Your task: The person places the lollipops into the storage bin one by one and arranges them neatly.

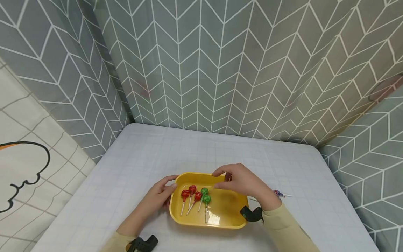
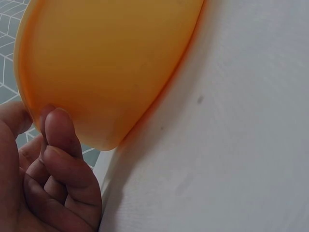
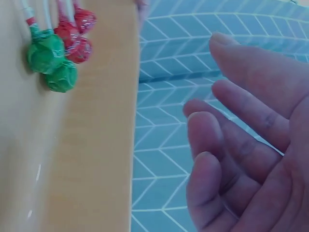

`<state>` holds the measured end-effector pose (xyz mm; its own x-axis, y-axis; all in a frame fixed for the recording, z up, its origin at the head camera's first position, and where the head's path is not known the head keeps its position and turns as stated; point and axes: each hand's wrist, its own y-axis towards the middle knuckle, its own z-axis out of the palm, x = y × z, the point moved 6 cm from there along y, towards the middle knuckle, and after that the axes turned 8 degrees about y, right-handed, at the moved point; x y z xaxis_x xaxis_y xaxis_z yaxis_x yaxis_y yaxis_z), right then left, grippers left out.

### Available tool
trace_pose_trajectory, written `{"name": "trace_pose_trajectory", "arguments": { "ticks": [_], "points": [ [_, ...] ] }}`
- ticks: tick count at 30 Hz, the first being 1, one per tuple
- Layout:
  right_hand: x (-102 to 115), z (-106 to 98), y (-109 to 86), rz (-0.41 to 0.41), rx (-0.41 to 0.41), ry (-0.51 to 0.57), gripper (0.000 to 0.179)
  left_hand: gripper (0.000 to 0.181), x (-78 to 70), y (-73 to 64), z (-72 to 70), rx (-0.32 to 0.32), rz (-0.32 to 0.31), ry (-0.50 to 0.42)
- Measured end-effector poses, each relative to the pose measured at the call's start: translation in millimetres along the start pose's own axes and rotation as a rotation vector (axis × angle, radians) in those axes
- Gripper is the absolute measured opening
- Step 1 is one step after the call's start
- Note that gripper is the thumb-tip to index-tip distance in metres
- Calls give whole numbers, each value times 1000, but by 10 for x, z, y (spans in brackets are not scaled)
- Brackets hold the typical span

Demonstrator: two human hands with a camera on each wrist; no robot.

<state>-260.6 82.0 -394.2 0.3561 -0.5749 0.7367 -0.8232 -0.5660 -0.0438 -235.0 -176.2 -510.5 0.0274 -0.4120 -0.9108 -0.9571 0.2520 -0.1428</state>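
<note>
Yellow tray on white table; left hand grips the tray's left rim, thumb at the rim, other fingers curled against the outside wall; right hand is above the tray's right half toward its far rim, thumb apart from the loosely bent fingers, nothing between them, no contact with the candy; three red lollipops lie inside the tray, left half, heads toward the far rim, sticks toward the near rim; two green lollipops just right of the reds, same tray, sticks also toward the near rim; a multicolored lollipop lies outside, right of the tray, partly behind the right forearm; a white stick shows just beyond the tray's right rim, its head hidden; patterned gray curtain hangs beyond the tray.
</note>
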Motion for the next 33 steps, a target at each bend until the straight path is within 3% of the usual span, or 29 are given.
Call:
{"name": "trace_pose_trajectory", "arguments": {
  "ticks": [7,17,33],
  "points": [
    [-15,-51,-68,2,-35,43,33,40,24,2,-1,3,-13,1],
    [-49,-61,-127,-12,-76,11,38,42,44,-1,16,6,-36,-16],
    [-108,-76,-243,-8,-94,54,36,42,-41,-4,3,13,18,-4]
  ]
}}
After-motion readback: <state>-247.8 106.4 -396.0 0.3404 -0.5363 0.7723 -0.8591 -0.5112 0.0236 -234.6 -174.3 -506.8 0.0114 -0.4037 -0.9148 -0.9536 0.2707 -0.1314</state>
